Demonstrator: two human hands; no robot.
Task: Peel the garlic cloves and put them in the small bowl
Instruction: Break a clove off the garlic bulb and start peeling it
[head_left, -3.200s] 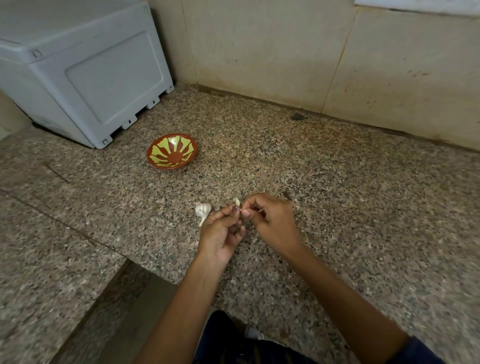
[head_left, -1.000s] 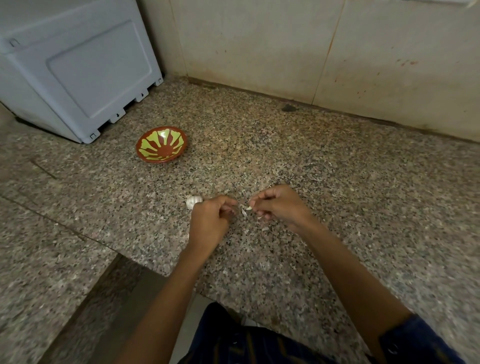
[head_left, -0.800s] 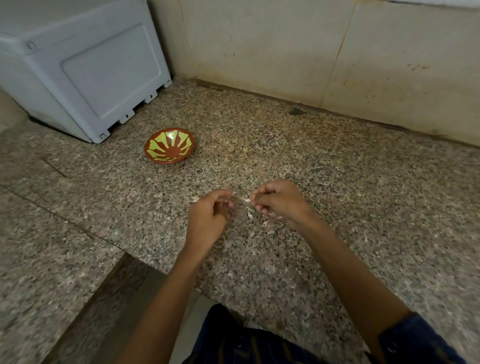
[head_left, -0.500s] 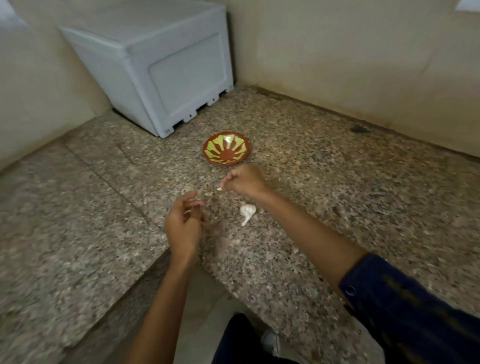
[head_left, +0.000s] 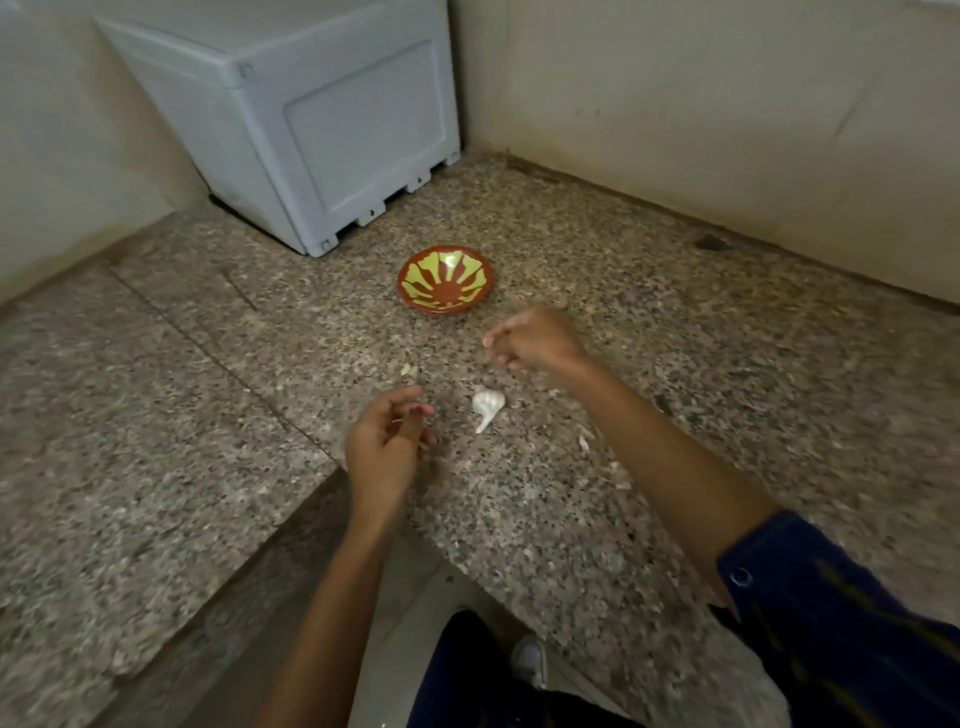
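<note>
A small red bowl (head_left: 445, 279) with a yellow sunburst pattern sits on the granite counter, with nothing visible inside. My right hand (head_left: 535, 340) hovers just in front of it, its fingers curled and pinching a small pale garlic clove (head_left: 485, 342) at the fingertips. A white garlic bulb (head_left: 487, 405) lies on the counter between my hands. My left hand (head_left: 387, 441) is nearer to me, left of the bulb, with fingers loosely curled and nothing visible in them. A small pale garlic piece (head_left: 409, 370) lies just beyond the left hand.
A grey plastic box (head_left: 311, 119) stands in the back left corner against the tiled walls. Bits of garlic skin (head_left: 584, 441) lie scattered right of the bulb. The granite counter (head_left: 727, 389) has a cut-out front edge near my body.
My hands have separated. The right hand carried the clove forward towards the bowl while the left hand stayed back. The camera swung left, bringing the box and bowl closer to centre.
</note>
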